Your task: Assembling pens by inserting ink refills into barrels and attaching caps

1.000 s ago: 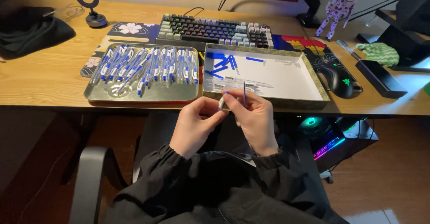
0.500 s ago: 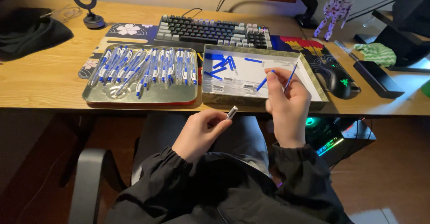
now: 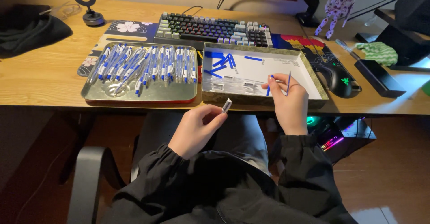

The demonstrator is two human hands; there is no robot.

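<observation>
From the head view, the person sits at a wooden desk [image 3: 40,78], both arms in black sleeves. The left hand [image 3: 195,130] is held below the desk's near edge, over the lap, with thumb and forefinger pinched on a small clear pen part [image 3: 227,105] that sticks up and to the right. The right hand [image 3: 289,101] reaches over the near wall of an open box [image 3: 262,99] and pinches a thin blue refill [image 3: 288,81], which stands almost upright above the fingers. A second blue piece [image 3: 268,91] shows just left of that hand, at the fingertips; whether it is held or lying in the box cannot be told.

Inside the box, loose blue parts [image 3: 221,63] lie at the far left, and clear parts [image 3: 233,84] lie along the near side. Left of the box, just beside it, a metal tray [image 3: 148,94] carries a row of blue and white pens [image 3: 143,65]. Beyond both stands a keyboard [image 3: 210,29]. Right of the box sits a black mouse [image 3: 340,81]. A small ring light [image 3: 87,4] is at the far left, with a dark cloth [image 3: 29,31] nearby.
</observation>
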